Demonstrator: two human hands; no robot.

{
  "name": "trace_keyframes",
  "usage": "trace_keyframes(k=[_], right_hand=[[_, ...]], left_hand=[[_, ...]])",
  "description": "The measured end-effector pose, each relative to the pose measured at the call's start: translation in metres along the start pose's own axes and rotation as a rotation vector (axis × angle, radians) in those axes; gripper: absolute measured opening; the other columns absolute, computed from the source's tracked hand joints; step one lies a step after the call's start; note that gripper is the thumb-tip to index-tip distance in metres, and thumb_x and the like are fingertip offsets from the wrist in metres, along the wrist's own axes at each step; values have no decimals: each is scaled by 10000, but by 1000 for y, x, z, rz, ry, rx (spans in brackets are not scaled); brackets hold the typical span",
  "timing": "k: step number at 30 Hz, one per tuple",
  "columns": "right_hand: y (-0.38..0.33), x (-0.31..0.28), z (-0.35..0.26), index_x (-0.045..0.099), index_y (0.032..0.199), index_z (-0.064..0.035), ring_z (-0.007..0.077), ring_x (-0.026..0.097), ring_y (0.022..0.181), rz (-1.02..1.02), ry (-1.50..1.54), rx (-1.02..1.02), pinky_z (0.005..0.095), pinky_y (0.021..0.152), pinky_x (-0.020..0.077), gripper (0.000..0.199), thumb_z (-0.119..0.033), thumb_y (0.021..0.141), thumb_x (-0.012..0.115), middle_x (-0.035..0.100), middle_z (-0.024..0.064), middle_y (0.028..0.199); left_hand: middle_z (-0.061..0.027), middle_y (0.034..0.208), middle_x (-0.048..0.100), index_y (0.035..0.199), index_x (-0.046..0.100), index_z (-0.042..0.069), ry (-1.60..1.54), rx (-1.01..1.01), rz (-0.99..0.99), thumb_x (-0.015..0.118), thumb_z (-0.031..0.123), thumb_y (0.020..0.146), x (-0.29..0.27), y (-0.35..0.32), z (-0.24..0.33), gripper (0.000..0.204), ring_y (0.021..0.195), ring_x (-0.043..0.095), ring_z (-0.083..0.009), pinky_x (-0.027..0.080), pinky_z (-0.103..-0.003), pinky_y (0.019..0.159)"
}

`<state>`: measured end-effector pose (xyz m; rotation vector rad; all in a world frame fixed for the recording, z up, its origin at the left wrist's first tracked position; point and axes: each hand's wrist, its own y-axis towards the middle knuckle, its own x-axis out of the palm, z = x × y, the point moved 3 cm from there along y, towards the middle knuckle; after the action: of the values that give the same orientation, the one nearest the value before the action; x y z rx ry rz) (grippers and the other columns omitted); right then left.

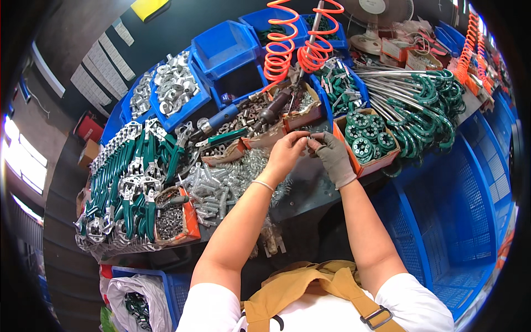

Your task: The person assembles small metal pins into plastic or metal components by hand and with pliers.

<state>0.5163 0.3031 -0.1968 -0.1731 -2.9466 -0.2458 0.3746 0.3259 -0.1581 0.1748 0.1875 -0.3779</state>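
Above the dark workbench, my left hand, bare with a band at the wrist, pinches with thumb and fingertips. Close beside it, my right hand wears a grey fingerless glove and is also pinched closed. Something small and dark sits at the meeting fingertips, too small to name. Left of my hands lies a heap of metal springs. To the right is an orange carton of green round parts with holes. Behind my hands, open cartons hold small brown bushings.
Green-handled metal tools are stacked at the left, beside a carton of small rings. Blue bins stand behind, under orange coiled hoses. Green hooked rods lie at right, with large blue crates below.
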Motion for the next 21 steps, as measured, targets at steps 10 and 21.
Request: trace_keyframes(k=[10, 21], right_hand=[[-11, 1, -8, 625, 980, -51, 267, 642, 798, 262, -778, -758, 364, 693, 518, 188, -93, 815, 705, 651, 109, 874], [-4, -5, -3, 575, 951, -72, 327, 607, 876, 300, -775, -795, 409, 756, 503, 146, -16, 821, 613, 609, 125, 938]], left_hand=[[-262, 850, 638, 974, 619, -87, 643, 7, -1, 496, 408, 963, 0, 37, -12, 511, 828, 627, -376, 465, -436, 762], [-72, 659, 543, 779, 603, -14, 349, -522, -202, 502, 362, 926, 8, 74, -13, 415, 546, 476, -151, 356, -352, 463]])
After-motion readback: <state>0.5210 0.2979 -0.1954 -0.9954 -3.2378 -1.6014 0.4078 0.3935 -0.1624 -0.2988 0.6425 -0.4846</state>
